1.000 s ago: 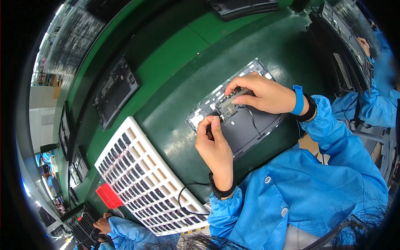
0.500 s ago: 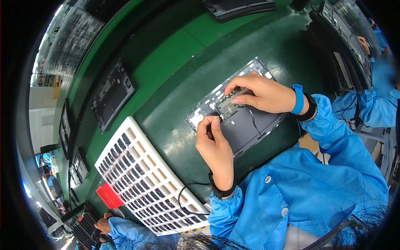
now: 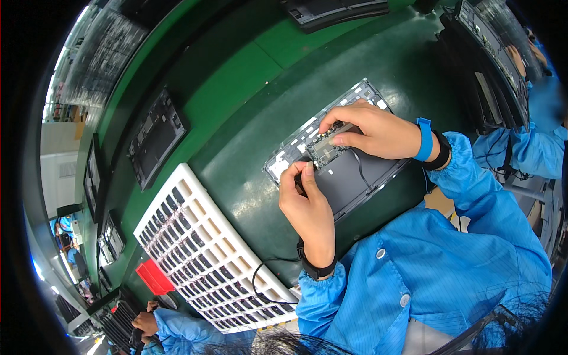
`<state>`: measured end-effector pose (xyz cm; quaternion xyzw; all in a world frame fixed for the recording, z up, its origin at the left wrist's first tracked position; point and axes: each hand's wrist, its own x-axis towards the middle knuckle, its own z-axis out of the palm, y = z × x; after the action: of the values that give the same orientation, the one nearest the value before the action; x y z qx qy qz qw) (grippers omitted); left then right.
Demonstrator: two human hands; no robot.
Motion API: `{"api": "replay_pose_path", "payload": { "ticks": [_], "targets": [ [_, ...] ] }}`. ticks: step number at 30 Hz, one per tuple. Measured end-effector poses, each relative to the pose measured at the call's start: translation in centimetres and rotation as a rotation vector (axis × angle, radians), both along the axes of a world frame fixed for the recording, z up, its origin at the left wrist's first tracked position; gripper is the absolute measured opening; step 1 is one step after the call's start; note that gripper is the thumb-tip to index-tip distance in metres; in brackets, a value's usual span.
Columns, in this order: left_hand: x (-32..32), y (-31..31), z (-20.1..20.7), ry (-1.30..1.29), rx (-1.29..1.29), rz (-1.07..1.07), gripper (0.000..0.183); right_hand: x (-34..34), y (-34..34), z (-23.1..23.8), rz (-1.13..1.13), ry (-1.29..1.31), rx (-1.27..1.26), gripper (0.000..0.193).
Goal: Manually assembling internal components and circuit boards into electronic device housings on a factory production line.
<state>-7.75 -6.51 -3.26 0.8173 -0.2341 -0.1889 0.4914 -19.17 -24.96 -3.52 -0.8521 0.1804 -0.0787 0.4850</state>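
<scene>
A dark grey laptop case [image 3: 355,189] lies open side up on the bench before me. My right hand [image 3: 373,131] holds a circuit board [image 3: 329,151] over its upper part, thumb on the board's face and fingers curled over the far edge. A thin black cable [image 3: 361,168] runs from near the board across the case. At the board's left end my left hand [image 3: 306,195] is closed, thumb and forefinger pinched together; whatever they grip there is hidden. Both wrists wear black bands, and a blue strap [image 3: 424,139] is on the right one.
A white slotted tray [image 3: 204,248] with rows of small black parts stands on the left, beside a red bin [image 3: 155,277]. Laptop cases [image 3: 158,139] lie on the green line beyond. More cases [image 3: 488,71] stand at right near a co-worker's sleeve [image 3: 520,154]. Another person's hand [image 3: 145,321] shows lower left.
My left hand and wrist have shifted slightly to the right. The right hand keeps its grip on the circuit board. The cases on the green line appear slightly further left.
</scene>
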Motion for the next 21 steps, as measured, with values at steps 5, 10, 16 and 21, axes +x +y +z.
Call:
{"api": "replay_pose_path", "payload": {
  "ticks": [5, 10, 16, 21],
  "targets": [
    [0.3, -0.2, -0.2, 0.099, -0.074, -0.018, 0.020, -0.1, 0.0, 0.1, -0.034, 0.002, -0.082, 0.027],
    [0.9, -0.1, -0.1, 0.205, -0.006, -0.092, 0.023, -0.2, -0.5, -0.1, -0.012, -0.079, -0.172, 0.024],
    [1.2, -0.2, -0.5, 0.140, 0.043, -0.140, 0.022, -0.1, -0.9, -0.3, 0.007, -0.157, -0.293, 0.017],
    [1.0, -0.4, -1.4, 0.097, 0.017, -0.157, 0.021, -0.1, -1.2, -0.4, 0.042, -0.147, -0.316, 0.016]
  ]
}}
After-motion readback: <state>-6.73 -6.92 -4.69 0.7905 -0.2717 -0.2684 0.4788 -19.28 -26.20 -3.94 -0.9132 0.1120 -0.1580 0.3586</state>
